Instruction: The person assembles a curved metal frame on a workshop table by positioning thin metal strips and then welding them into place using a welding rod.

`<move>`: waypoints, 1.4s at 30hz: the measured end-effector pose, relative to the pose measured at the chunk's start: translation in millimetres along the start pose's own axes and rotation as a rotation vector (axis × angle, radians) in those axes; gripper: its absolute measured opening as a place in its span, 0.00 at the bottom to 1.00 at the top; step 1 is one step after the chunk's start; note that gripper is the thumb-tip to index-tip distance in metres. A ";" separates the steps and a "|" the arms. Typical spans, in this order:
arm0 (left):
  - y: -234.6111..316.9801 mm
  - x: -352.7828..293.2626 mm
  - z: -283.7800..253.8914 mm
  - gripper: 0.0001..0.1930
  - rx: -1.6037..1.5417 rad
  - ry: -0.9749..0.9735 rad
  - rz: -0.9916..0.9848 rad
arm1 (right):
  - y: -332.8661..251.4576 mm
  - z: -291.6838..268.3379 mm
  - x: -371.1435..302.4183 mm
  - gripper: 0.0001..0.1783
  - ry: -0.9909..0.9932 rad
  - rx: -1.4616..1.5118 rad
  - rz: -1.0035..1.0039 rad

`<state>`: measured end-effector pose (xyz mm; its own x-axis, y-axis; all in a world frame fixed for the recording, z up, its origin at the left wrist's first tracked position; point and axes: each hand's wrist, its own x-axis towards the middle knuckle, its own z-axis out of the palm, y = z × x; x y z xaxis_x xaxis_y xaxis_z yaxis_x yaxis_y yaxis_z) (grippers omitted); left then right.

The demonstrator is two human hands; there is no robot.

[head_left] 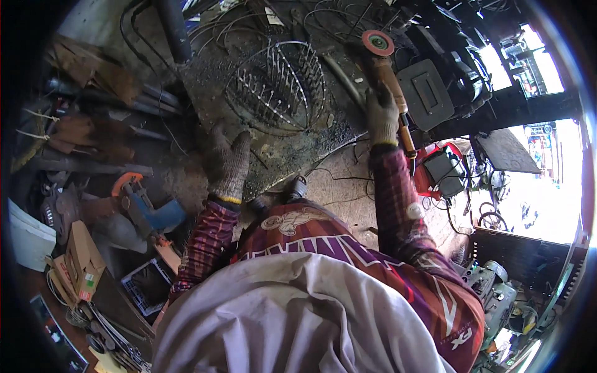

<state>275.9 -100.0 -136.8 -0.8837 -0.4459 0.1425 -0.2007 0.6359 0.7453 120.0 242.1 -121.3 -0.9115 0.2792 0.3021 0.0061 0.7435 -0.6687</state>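
Both my hands wear knitted work gloves. My left hand is at the near left edge of the dark worktable, thumb apart from the fingers, nothing in it. My right hand lies against the side of an angle grinder at the table's right, its fingers stretched out along the tool rather than wrapped round it. The grinder's reddish disc points away from me. Between my hands, farther back, stands a rounded metal rod frame with rows of upright spikes. Neither hand touches it.
A metal pipe lies between the frame and the grinder. A dark welding mask sits right of the grinder. Cables cross the table's back and the floor. A blue and orange machine stands at lower left, near a cardboard box.
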 end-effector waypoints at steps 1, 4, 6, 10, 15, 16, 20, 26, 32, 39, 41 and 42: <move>-1.4 -1.3 -2.9 0.33 -0.001 0.013 -0.004 | -20.9 -9.9 -22.7 0.28 -0.008 -0.126 0.013; 0.8 -5.9 -5.3 0.32 -0.052 -0.018 -0.071 | -13.2 -22.5 -82.0 0.25 -0.046 0.263 0.051; -1.7 -6.7 -1.1 0.31 0.052 0.058 0.040 | -11.5 -31.9 -121.8 0.20 -0.050 0.202 -0.135; -1.9 -4.6 4.4 0.30 0.194 0.181 0.248 | -9.5 -47.1 -162.3 0.18 -0.433 0.193 -0.282; 12.7 0.9 4.3 0.22 0.210 0.120 0.226 | -8.0 -53.1 -138.9 0.19 -0.569 0.262 -0.475; 14.4 1.8 3.1 0.22 0.230 0.125 0.237 | -9.1 -57.1 -130.2 0.19 -0.563 0.285 -0.474; -1.2 2.5 12.1 0.19 0.217 0.180 0.156 | 1.3 -83.8 -96.2 0.18 -0.598 0.363 -0.464; 43.9 -7.4 0.1 0.18 0.316 0.463 0.313 | 50.7 -118.3 -76.4 0.18 -0.639 0.452 -0.232; 115.6 -57.7 24.1 0.15 -0.204 0.211 -0.023 | 60.2 -132.9 -62.0 0.14 -0.650 0.623 -0.358; 130.5 -86.2 67.5 0.13 0.082 0.076 0.242 | 65.8 -143.5 -28.2 0.21 -0.800 0.571 -0.477; 143.0 -80.5 62.5 0.13 0.099 0.132 0.221 | 68.1 -142.0 -24.1 0.24 -0.805 0.624 -0.462; 147.3 -77.7 56.5 0.14 0.134 0.163 0.194 | 71.0 -138.5 -21.7 0.25 -0.817 0.621 -0.496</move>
<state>291.1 63.9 -74.9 -0.8333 -0.3965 0.3852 -0.0985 0.7922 0.6023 197.2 373.0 -81.2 -0.7532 -0.6102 0.2456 -0.4268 0.1692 -0.8884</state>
